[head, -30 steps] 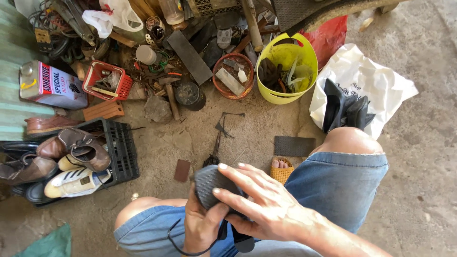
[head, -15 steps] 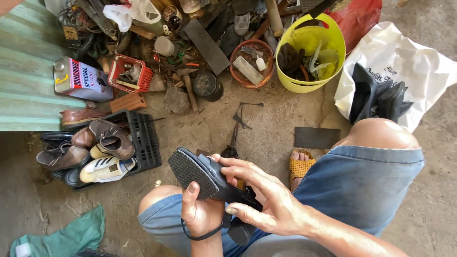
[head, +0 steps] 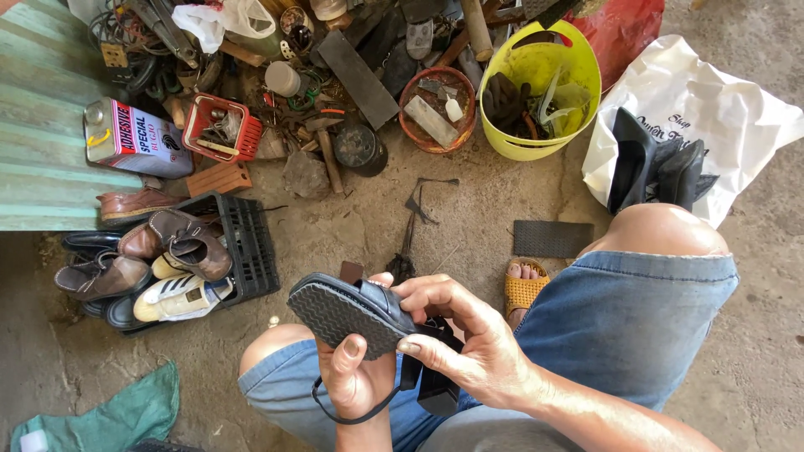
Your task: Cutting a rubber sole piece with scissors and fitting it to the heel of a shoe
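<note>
so the sandal (head: 345,311) sits between the knees, sole turned up toward the camera, and both hands are closed on it. the left hand (head: 356,381) grips it from below with the thumb pressed on the ridged sole, and the right hand (head: 465,339) clamps over the heel end and the dark straps (head: 427,368), fingers curled around them. the sole looks whole and seated on the upper along the edge that shows, so the piece appears to be at a checking or pressing stage rather than freshly opened; no glue, thread or tool is on it right now. a thin black cord (head: 352,412) loops under the left wrist, and i cannot tell what it belongs to.

the upper side of the sandal is turned away, and the heel is covered by the right hand, so any seam or tear there is hidden. the straps are probably part of the same sandal, though the tangle is too dark to be sure. on the ground lie a crate (head: 247,243) of worn shoes, a glue can (head: 138,141), a yellow bucket (head: 578,79) and a white bag (head: 703,92).
</note>
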